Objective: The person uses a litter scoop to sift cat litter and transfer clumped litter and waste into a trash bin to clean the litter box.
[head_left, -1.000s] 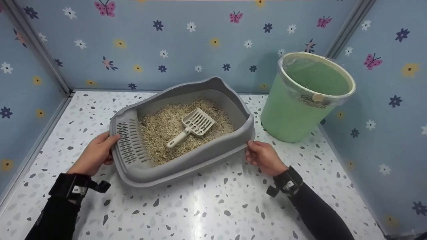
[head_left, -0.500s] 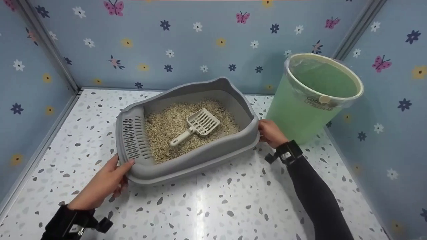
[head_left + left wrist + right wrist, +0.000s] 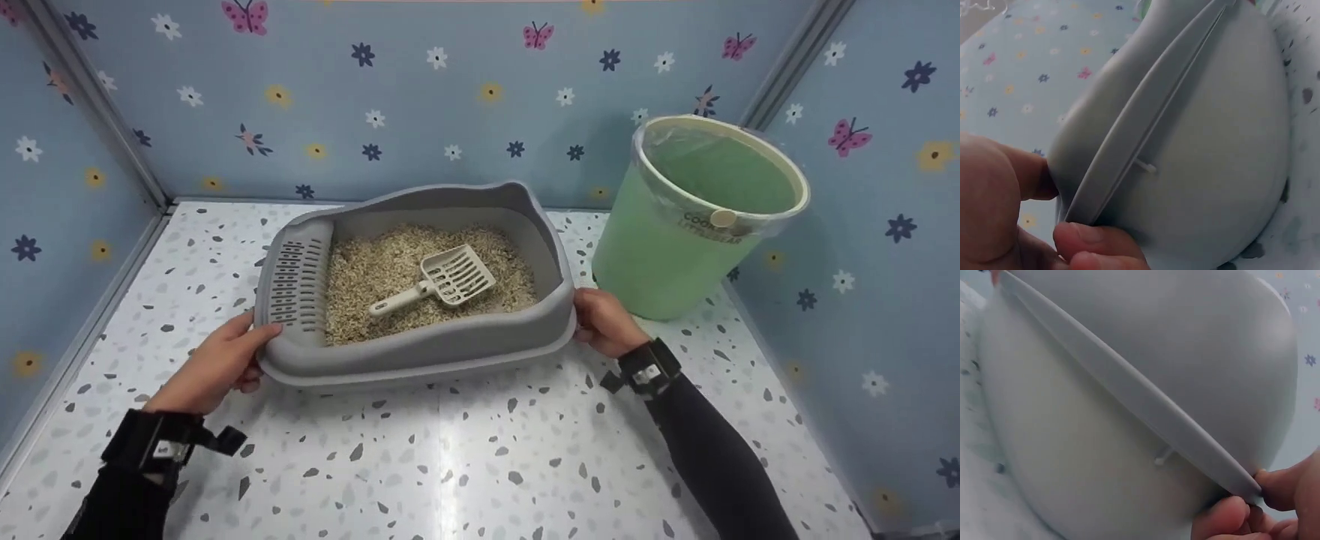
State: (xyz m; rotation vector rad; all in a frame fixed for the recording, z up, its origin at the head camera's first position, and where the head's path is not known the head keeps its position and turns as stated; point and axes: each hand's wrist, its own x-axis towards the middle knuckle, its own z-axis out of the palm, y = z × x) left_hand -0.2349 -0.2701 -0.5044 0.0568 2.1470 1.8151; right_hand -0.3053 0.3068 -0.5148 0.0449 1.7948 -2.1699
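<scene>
A grey litter box [image 3: 465,345] stands on the speckled surface, its slotted step at the left. Tan litter pellets [image 3: 375,262] spread inside, with a pale slotted litter scoop [image 3: 454,276] lying on top, handle toward the left. At the box's left end my left hand [image 3: 214,364] grips the rim, thumb above and fingers below; the left wrist view shows the fingertips [image 3: 1092,239] under the rim's flange. My right hand [image 3: 606,322] pinches the flange at the right end, and its thumb [image 3: 1283,486] presses from above in the right wrist view.
Behind the box's right end stands a green trash bin [image 3: 660,247] with a cream rim and a clear liner. Flowered blue panels [image 3: 420,97] enclose the back and both sides. The white speckled surface [image 3: 442,457] extends in front of the box.
The litter box has turned so its long side lies more level across the view. My left hand shifted toward its front corner, then back up; my right hand took a new hold farther right.
</scene>
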